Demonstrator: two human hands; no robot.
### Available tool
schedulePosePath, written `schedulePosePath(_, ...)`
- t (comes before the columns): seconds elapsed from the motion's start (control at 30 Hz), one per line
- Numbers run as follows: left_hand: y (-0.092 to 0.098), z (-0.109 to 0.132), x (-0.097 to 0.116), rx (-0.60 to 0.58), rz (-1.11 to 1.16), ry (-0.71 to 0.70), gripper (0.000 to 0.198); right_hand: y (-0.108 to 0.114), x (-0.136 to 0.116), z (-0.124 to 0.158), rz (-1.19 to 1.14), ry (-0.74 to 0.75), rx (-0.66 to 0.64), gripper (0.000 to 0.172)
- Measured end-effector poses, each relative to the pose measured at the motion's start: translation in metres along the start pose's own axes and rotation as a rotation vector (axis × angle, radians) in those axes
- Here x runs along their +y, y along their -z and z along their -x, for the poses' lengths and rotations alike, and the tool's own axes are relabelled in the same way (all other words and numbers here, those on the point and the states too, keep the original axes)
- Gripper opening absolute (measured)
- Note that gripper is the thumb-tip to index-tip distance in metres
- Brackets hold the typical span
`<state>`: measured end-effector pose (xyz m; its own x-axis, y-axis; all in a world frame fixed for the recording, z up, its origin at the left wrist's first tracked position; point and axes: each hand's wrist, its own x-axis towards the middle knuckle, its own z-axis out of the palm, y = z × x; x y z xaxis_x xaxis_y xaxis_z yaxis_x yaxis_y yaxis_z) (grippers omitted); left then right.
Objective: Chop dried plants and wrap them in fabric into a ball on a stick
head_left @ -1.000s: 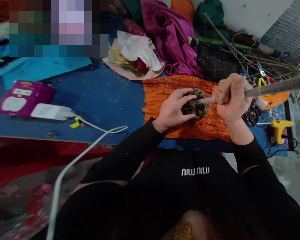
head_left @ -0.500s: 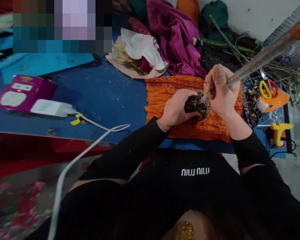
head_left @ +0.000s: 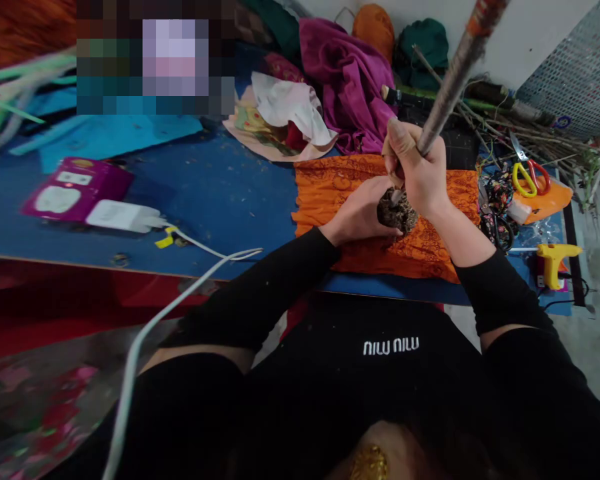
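My left hand point(head_left: 357, 208) is closed round the side of a rough, dark brown clump point(head_left: 406, 221) of dry plant-like stuff, over a crinkled orange cloth point(head_left: 316, 179) with dark patterns. In my right hand point(head_left: 423, 177) is a long, thin greyish-brown rod point(head_left: 450, 90), gripped in a fist and slanting up to the top edge of the view. Below that fist a pale tip meets the top of the clump; whether it belongs to the rod I cannot tell. My left fingertips are partly hidden behind the clump.
Scissors point(head_left: 530, 177) and a yellow glue gun point(head_left: 555, 260) lie right of the cloth, near bundled twigs point(head_left: 545, 137). A purple socket box point(head_left: 80, 190) with a white plug and cable sits left. Magenta fabric point(head_left: 353, 80) is heaped behind, with a blurred-out patch at upper left.
My right hand has shifted left over the clump, and the rod has swung from a rightward slant to a steeper one. My left hand still holds the clump. The view has shifted slightly.
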<state>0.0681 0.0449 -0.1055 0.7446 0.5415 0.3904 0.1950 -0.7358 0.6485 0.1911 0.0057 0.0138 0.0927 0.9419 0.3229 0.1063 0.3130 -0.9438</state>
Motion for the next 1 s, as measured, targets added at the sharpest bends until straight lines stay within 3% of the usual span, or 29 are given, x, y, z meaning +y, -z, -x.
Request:
schedulePosePath(0.1, -0.002, -0.001, 0.0, 0.051, 0.022, 0.022, 0.09, 0.0, 0.005, -0.006, -0.009, -0.01, -0.036, 0.07)
schedulePosePath(0.3, 0.001, -0.009, 0.006, 0.057, 0.015, 0.02, 0.093, -0.002, 0.003, -0.005, 0.151, -0.084, -0.068, 0.065)
schedulePosePath(0.47, -0.013, -0.01, 0.008, 0.13, 0.101, 0.11, 0.034, -0.005, 0.002, -0.002, 0.11, -0.074, -0.105, 0.062)
schedulePosePath(0.53, -0.018, -0.009, 0.008, 0.17, 0.13, 0.153, 0.025, -0.006, 0.003, -0.002, 0.046, -0.053, -0.126, 0.063)
schedulePosePath(0.7, -0.019, -0.008, 0.008, 0.205, 0.209, 0.159, 0.027, -0.006, 0.007, -0.006, 0.046, -0.085, -0.132, 0.063)
schedulePosePath(0.8, -0.017, -0.007, 0.009, 0.192, 0.145, 0.131, 0.027, -0.003, 0.009, -0.012, 0.047, -0.142, -0.106, 0.064)
schedulePosePath(1.0, -0.015, -0.007, 0.004, 0.166, 0.062, 0.057, 0.045, -0.004, -0.001, -0.001, 0.116, -0.092, 0.09, 0.069)
